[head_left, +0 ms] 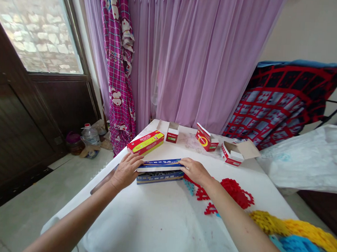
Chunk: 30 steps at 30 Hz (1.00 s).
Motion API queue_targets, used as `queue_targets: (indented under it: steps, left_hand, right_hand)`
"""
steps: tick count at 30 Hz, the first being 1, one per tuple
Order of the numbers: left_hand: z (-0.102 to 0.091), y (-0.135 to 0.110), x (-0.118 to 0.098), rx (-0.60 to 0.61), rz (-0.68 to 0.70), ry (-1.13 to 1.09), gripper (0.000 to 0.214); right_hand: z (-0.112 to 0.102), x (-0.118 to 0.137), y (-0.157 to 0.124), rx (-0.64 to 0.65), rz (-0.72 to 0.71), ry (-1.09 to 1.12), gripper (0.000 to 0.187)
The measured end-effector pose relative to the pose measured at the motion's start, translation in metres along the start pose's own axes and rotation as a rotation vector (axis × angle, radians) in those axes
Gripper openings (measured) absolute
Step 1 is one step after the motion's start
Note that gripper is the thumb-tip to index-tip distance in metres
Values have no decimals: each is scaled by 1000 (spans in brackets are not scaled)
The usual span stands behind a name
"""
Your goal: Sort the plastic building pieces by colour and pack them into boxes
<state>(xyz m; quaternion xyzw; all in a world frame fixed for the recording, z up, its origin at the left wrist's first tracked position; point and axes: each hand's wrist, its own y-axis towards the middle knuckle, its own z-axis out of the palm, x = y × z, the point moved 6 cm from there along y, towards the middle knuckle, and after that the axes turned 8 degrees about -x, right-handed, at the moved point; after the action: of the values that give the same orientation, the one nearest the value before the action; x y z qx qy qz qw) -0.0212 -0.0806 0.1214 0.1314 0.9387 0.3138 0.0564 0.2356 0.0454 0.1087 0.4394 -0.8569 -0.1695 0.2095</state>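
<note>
A long blue cardboard box (160,178) sits on the white table, its hinged lid (162,163) partly raised. Something dark shows in the gap beneath the lid, too shaded to name. At the lid's left end, my left hand (126,170) is closed on the corner, thumb out of sight. My right hand (196,171) pinches the opposite end, fingers bent over the top edge. Behind my left hand lies a closed red and yellow box (145,142). Red lace-edged knitted pieces (236,192) lie beside my right forearm, partly covered by it.
Three small open red and white boxes stand toward the back: one box (172,135), another box (207,139) with its flap up, and a third box (232,155). Yellow knitting (312,233) and blue knitting (303,251) lie at the front right. Purple curtains (206,60) hang behind the table (152,223).
</note>
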Motion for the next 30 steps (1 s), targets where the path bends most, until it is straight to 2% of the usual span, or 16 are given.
queue_targets:
  steps: [4, 8, 12, 16, 20, 26, 30]
  left_hand:
    - [2, -8, -1, 158, 32, -104, 47]
    - [7, -13, 7, 230, -49, -220, 52]
    - [21, -10, 17, 247, -158, -340, 51]
    - [31, -7, 17, 225, -135, -376, 50]
    - [29, -4, 13, 199, -93, -345, 45]
    - [21, 3, 7, 265, -54, -263, 45]
    - [25, 0, 6, 268, -33, -227, 45]
  right_hand:
    - [6, -1, -8, -113, -20, -39, 28]
    - [7, 2, -14, -202, -30, -53, 28]
    - [10, 3, -18, -241, -19, -72, 28]
    - [13, 5, -22, -266, 10, -106, 29]
    - [12, 7, -24, -271, 40, -109, 30]
    - [12, 9, -24, -232, 56, -104, 31]
    - [14, 9, -26, -234, 59, -116, 34]
